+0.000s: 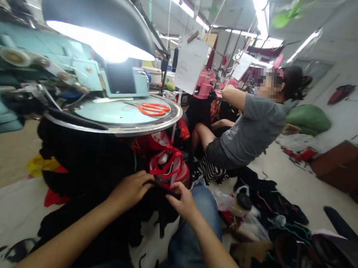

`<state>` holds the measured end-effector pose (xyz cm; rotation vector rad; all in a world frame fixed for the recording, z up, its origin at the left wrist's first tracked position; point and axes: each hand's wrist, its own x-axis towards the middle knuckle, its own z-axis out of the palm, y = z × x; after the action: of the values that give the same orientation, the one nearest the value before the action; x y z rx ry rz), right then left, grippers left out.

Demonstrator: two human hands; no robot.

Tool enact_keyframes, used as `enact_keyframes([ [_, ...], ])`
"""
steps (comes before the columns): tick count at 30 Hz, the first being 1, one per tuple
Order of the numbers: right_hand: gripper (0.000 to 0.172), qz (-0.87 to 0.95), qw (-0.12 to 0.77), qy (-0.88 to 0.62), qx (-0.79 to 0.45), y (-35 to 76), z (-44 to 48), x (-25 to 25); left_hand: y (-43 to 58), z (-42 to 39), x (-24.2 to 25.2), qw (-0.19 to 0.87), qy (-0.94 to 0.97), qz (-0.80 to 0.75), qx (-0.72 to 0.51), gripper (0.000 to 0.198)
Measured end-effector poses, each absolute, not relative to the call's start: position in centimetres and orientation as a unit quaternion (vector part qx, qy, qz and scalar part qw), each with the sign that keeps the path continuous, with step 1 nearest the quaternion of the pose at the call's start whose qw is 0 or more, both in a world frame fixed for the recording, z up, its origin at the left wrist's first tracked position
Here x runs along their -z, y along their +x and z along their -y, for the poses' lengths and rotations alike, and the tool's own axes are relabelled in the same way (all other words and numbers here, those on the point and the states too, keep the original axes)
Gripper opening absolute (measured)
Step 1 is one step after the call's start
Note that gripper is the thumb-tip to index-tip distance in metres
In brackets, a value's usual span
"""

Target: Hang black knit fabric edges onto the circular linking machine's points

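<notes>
A piece of black fabric hangs between my two hands, over my lap. My left hand is closed on its upper edge, the fingers curled over it. On the other side, my right hand pinches the same edge between thumb and fingers. The stretch of edge between the hands is held up, and the rest drops toward the floor. More black cloth is bunched under the round machine plate to the left, and I cannot tell whether it is one piece with what I hold.
Ahead to the left stands a round machine plate with orange-handled scissors on it, under a lit lamp. A red bag sits below. A seated co-worker is at the right. Dark garments and a box lie on the floor.
</notes>
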<state>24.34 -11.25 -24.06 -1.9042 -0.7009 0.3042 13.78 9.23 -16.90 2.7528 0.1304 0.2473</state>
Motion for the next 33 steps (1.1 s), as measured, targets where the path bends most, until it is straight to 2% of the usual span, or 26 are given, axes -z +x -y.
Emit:
enact_keyframes([
  [3, 0.011, 0.288, 0.538, -0.781, -0.132, 24.7, 14.5, 22.8, 14.2, -11.5, 14.4, 0.234, 0.962, -0.076, -0.118, 0.031],
  [6, 0.004, 0.244, 0.568, -0.773, -0.14, 24.6, 16.2, 22.1, 13.6, -11.6, 13.7, 0.176, 0.966, -0.13, -0.137, 0.034],
  [9, 0.02, 0.204, 0.613, -0.745, -0.168, 23.9, 15.6, 21.3, 12.1, -8.5, 15.5, 0.1, 0.942, -0.104, -0.302, 0.036],
  [10, 0.025, 0.195, 0.628, -0.732, -0.18, 23.7, 15.2, 20.9, 11.5, -6.9, 16.4, 0.096, 0.925, -0.051, -0.363, 0.036],
  [12, 0.03, 0.184, 0.66, -0.696, -0.215, 23.3, 14.3, 19.9, 10.4, -3.8, 18.2, 0.136, 0.899, 0.084, -0.408, 0.037],
  [13, 0.032, 0.182, 0.673, -0.678, -0.235, 23.2, 14.1, 19.4, 10.1, -2.6, 18.9, 0.153, 0.894, 0.108, -0.407, 0.035],
  [15, 0.032, 0.181, 0.682, -0.658, -0.263, 23.0, 14.1, 18.4, 10.0, -1.4, 19.4, 0.206, 0.906, 0.097, -0.357, 0.016],
  [18, 0.03, 0.185, 0.649, -0.717, -0.175, 22.2, 14.5, 17.1, 10.5, -1.7, 18.1, 0.288, 0.925, 0.036, -0.247, 0.018],
  [19, 0.036, 0.209, 0.63, -0.739, -0.115, 21.6, 14.6, 16.7, 10.6, -2.0, 17.2, 0.306, 0.927, 0.016, -0.217, 0.02],
  [22, 0.072, 0.366, 0.543, -0.754, 0.046, 19.9, 13.7, 15.8, 10.4, -2.3, 14.2, 0.348, 0.92, -0.022, -0.176, 0.025],
  [23, 0.07, 0.411, 0.514, -0.75, 0.068, 19.5, 13.2, 15.4, 10.2, -2.4, 13.2, 0.351, 0.92, -0.018, -0.175, 0.024],
  [25, 0.042, 0.437, 0.484, -0.754, 0.085, 19.6, 12.0, 14.3, 9.6, -3.0, 11.1, 0.308, 0.93, 0.017, -0.202, 0.017],
  [27, 0.026, 0.422, 0.492, -0.755, 0.102, 20.6, 11.1, 12.3, 8.9, -4.4, 9.1, 0.222, 0.942, 0.049, -0.246, 0.01],
  [29, 0.021, 0.434, 0.514, -0.733, 0.1, 21.8, 10.4, 9.7, 8.1, -6.3, 7.1, 0.175, 0.943, 0.057, -0.276, 0.007],
  [33, 0.016, 0.516, 0.544, -0.662, -0.021, 23.2, 9.0, 4.9, 7.0, -9.8, 4.2, 0.162, 0.934, 0.03, -0.317, 0.02],
])
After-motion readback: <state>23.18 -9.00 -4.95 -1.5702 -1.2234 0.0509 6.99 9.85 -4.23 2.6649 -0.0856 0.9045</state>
